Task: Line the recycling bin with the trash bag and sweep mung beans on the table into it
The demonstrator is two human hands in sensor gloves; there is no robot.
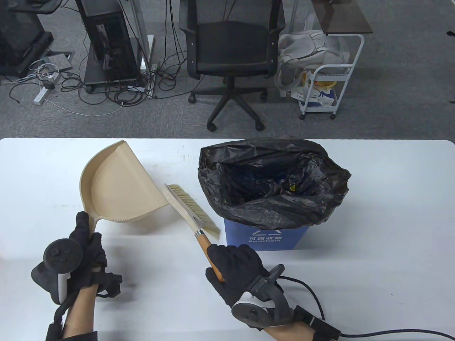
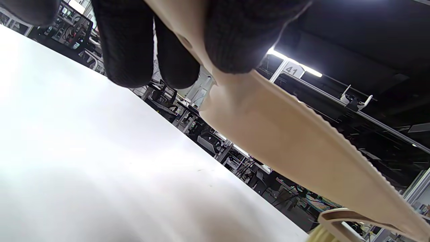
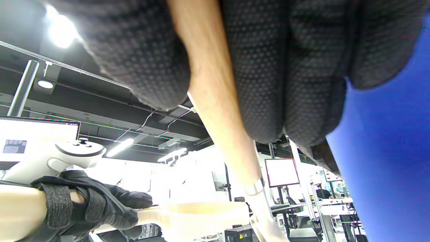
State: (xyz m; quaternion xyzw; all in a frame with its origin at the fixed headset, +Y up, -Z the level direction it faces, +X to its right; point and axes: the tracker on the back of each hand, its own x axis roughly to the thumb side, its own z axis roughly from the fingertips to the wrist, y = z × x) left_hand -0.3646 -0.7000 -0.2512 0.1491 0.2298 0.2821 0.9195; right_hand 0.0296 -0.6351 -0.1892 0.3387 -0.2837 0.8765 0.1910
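Mung beans (image 1: pixel 292 187), tiny and prone to roll, lie inside the black-bagged recycling bin (image 1: pixel 263 238); left hand (image 1: pixel 87 248) grips the light dustpan's (image 1: pixel 117 184) handle, right hand (image 1: pixel 236 268) the brush's (image 1: pixel 192 209) wooden handle.

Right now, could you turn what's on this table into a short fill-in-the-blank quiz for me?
1. The left hand holds the beige ____ by its handle.
2. The right hand grips the wooden handle of the ____.
3. The blue recycling bin is lined with a ____ trash bag.
4. The bin stands on the white ____.

Missing words: dustpan; brush; black; table
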